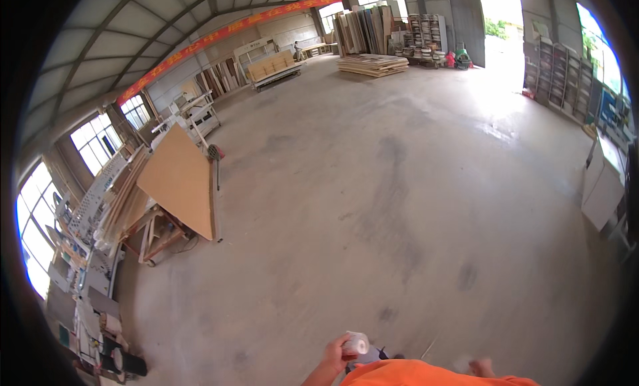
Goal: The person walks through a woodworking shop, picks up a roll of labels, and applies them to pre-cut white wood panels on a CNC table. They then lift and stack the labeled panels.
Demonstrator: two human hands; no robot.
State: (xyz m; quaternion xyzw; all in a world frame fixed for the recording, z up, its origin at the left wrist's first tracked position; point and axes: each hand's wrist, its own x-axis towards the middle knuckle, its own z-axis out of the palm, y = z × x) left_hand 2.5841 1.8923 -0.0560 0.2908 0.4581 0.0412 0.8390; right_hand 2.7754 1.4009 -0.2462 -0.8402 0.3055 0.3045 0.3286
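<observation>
My left hand [335, 356] is low in the picture, just above my orange shirt, and its fingers are closed around a small white roll [356, 344] that looks like tape. Only a sliver of my right hand [480, 367] shows at the bottom edge, beside the shirt; whether it holds anything is hidden. Below both hands lies the bare grey concrete floor [373, 199] of a large workshop hall.
A big brown board [178, 181] leans on a rack at the left, with more panels and a cluttered bench behind it. Stacked sheets [371, 64] lie far back. Shelving [566, 76] and a white cabinet [602, 186] line the right wall. A distant person stands at the back.
</observation>
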